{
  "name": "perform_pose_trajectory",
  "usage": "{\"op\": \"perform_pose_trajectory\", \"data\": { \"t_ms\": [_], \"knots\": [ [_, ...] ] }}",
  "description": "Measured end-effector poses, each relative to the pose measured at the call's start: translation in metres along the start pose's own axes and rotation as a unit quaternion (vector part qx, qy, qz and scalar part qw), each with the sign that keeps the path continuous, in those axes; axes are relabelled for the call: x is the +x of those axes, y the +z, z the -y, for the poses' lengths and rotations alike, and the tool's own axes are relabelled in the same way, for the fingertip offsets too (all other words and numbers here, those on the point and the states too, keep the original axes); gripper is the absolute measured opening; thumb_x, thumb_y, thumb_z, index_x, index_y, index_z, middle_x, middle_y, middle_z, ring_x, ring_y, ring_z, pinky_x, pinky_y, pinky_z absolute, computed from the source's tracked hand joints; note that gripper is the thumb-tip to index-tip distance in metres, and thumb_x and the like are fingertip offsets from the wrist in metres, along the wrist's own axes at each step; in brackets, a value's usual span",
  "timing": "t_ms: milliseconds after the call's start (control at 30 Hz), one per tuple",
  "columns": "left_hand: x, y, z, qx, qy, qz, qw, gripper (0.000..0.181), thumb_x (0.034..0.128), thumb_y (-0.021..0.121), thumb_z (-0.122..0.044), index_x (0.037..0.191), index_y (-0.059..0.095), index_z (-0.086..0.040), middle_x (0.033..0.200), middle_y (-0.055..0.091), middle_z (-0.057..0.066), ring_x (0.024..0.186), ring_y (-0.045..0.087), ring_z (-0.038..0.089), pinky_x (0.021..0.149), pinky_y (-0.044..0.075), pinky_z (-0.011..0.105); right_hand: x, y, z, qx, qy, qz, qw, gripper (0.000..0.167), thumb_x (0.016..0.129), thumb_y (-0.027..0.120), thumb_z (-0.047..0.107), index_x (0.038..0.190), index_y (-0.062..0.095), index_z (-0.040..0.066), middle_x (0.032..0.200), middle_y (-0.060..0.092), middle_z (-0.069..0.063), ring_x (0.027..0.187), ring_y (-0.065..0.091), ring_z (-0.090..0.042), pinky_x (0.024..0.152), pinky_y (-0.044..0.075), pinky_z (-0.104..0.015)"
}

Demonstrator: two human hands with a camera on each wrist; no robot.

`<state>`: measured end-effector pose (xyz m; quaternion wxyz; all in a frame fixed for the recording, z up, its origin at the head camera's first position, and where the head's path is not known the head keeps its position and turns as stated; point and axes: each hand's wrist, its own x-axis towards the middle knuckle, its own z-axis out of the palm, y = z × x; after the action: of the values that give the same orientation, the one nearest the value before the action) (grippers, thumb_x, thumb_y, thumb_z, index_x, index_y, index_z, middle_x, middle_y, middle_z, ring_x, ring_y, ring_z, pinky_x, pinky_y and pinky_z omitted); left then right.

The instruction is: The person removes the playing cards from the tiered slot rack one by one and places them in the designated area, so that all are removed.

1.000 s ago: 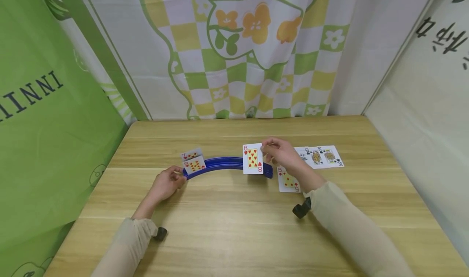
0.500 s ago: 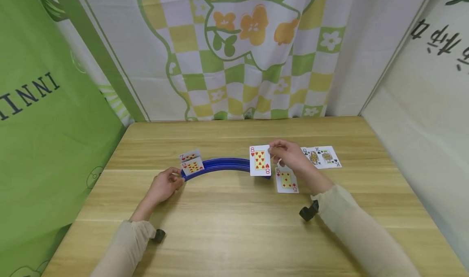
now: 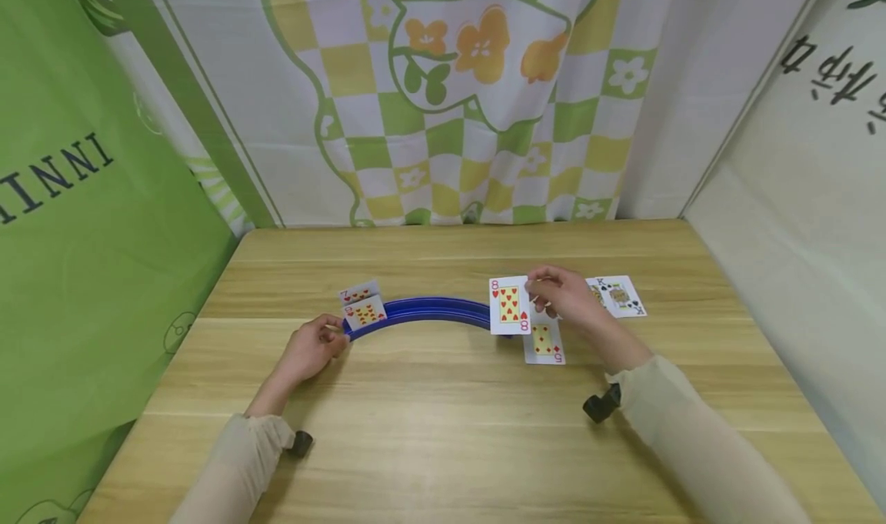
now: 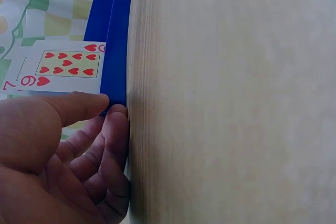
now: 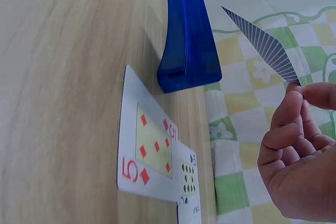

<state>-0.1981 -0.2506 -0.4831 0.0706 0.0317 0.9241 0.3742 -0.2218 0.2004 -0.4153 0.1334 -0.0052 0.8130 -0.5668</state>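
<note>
curved blue card holder (image 3: 432, 309), bearing seven (image 3: 357, 292) and nine of hearts (image 3: 365, 313); left hand (image 3: 313, 348) holds its left end; right hand (image 3: 566, 297) pinches eight of hearts (image 3: 509, 306); flat on wooden table (image 3: 429, 439): five of diamonds (image 3: 543, 344), a king (image 3: 619, 296).

From my remote seat I looked into a booth-like corner; whether in a home or studio, I couldn't tell. A checked curtain (image 3: 471, 155) hung behind the wood-grained table (image 3: 429, 439), with a green sheet (image 3: 104, 293) along its left and a white sheet (image 3: 796, 239) along its right.
</note>
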Motion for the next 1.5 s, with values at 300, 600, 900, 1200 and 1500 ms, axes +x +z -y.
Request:
{"op": "perform_pose_trajectory", "data": {
  "t_ms": [300,600,900,1200,1500],
  "knots": [
    [0.002,0.001,0.003,0.004,0.004,-0.003,1.0000,0.033,0.0954,0.065,-0.016,0.123,0.058,0.001,0.094,0.074,0.014,0.067,0.064,0.012,0.066,0.048,0.028,-0.007,-0.011,-0.008,-0.010,0.003,-0.012,0.9999,0.032,0.101,0.055,0.021,0.124,0.055,-0.001,0.093,0.061,-0.004,0.076,0.058,-0.011,0.068,0.050,-0.030],
    [0.002,0.001,0.002,0.000,-0.006,0.000,1.0000,0.033,0.0956,0.065,-0.017,0.124,0.058,0.000,0.095,0.073,0.015,0.068,0.064,0.012,0.064,0.047,0.026,-0.012,-0.025,-0.017,-0.017,-0.001,-0.029,0.9994,0.034,0.101,0.055,0.021,0.127,0.055,-0.002,0.088,0.062,0.000,0.075,0.059,-0.009,0.068,0.050,-0.030],
    [0.002,0.001,0.003,0.002,-0.004,0.002,1.0000,0.033,0.0956,0.064,-0.017,0.124,0.057,0.000,0.095,0.073,0.015,0.068,0.062,0.012,0.064,0.047,0.028,-0.017,-0.035,-0.024,-0.016,0.000,-0.044,0.9989,0.035,0.101,0.054,0.020,0.126,0.055,-0.005,0.081,0.062,0.008,0.073,0.059,-0.007,0.066,0.049,-0.030],
    [0.002,-0.001,0.000,0.006,-0.002,0.000,1.0000,0.034,0.0954,0.065,-0.018,0.124,0.058,0.000,0.094,0.073,0.014,0.067,0.063,0.013,0.064,0.047,0.027,-0.020,-0.044,-0.034,-0.040,0.001,-0.060,0.9974,0.033,0.101,0.054,0.018,0.123,0.055,-0.006,0.081,0.061,0.006,0.073,0.059,-0.007,0.065,0.050,-0.031],
    [0.001,0.000,0.001,0.003,-0.002,-0.004,1.0000,0.034,0.0949,0.066,-0.017,0.123,0.059,0.001,0.093,0.073,0.013,0.067,0.063,0.013,0.066,0.047,0.029,-0.021,-0.052,-0.043,-0.064,0.018,-0.055,0.9963,0.035,0.102,0.053,0.021,0.126,0.055,-0.005,0.089,0.063,0.002,0.077,0.060,-0.008,0.067,0.051,-0.031]
  ]
}}
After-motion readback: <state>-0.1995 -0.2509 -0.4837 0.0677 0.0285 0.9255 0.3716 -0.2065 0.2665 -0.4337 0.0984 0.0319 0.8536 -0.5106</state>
